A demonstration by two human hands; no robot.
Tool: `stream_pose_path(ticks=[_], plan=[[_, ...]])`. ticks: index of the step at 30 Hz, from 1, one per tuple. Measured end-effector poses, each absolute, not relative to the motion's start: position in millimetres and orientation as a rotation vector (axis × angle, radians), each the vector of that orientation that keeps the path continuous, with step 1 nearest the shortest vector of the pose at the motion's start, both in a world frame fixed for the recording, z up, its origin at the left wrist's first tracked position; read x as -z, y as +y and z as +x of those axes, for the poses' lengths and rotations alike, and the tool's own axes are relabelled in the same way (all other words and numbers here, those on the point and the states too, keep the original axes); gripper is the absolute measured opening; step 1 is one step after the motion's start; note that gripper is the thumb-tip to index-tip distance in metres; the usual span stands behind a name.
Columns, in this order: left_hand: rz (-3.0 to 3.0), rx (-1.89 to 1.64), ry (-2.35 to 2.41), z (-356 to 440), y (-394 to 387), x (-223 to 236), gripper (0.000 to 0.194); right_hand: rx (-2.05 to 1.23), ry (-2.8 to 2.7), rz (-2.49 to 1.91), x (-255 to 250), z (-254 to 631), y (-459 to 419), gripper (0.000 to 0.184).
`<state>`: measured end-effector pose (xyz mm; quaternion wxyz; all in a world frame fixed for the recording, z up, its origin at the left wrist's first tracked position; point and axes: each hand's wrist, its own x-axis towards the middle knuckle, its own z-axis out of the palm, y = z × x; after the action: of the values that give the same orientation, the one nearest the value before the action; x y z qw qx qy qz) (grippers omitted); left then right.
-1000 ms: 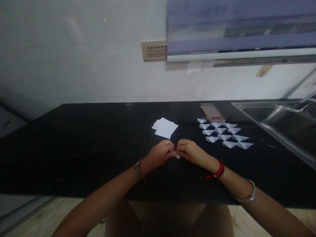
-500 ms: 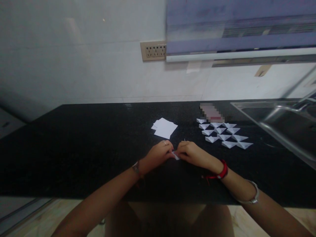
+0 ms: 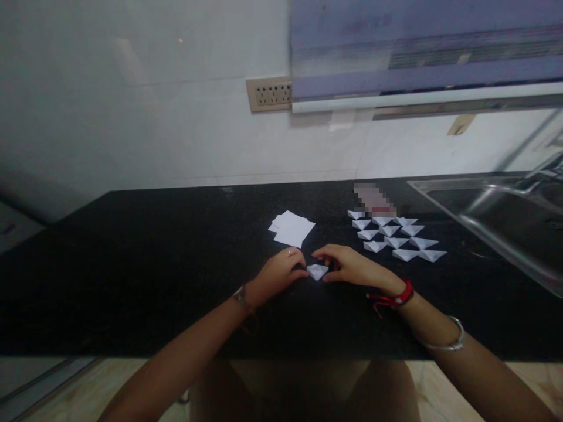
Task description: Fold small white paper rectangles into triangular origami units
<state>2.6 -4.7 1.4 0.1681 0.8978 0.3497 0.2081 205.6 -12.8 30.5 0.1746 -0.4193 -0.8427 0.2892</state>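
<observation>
A small folded white paper boat [image 3: 317, 271] lies on the dark countertop [image 3: 176, 269] between my two hands. My left hand [image 3: 281, 269] rests at its left end, thumb and curved fingers apart, the thumb tip touching or almost touching the paper. On the other side, my right hand [image 3: 347, 264] is open, with thumb and fingers spread around the boat's right end. Beyond my left hand lies a loose stack of white paper squares [image 3: 294, 227]. Several similar folded paper boats [image 3: 389, 231] sit in rows to the right.
A blurred-out pinkish flat object [image 3: 373, 199] lies behind the folded boats. At the right, a metal sink [image 3: 523, 217] is set into the counter. A socket panel [image 3: 269, 94] is on the wall behind, beside a purple panel [image 3: 343, 53].
Both hands were pinching the folded paper together. My right hand has opened and drawn back to the right, my left fingers have loosened, and the boat now shows more fully.
</observation>
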Motion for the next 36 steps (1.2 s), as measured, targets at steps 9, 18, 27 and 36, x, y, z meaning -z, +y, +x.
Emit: stream_pose_path(ticks=[9,18,27,36], plan=[[2.495,-0.706,0.999,7,-4,-2,0.004,-0.764,-2.405,-1.139,-26,203,-7,0.024],[2.416,-0.817,1.043,6,-1,-4,0.008,-0.705,-2.353,-1.245,-26,211,-3,0.017],[2.433,-0.853,1.038,4,-3,-5,0.013,-0.441,-2.295,-1.378,-51,259,-32,0.017],[2.472,-0.688,0.741,80,-16,-20,0.024,-0.330,-2.219,-1.397,-19,275,-68,0.018]])
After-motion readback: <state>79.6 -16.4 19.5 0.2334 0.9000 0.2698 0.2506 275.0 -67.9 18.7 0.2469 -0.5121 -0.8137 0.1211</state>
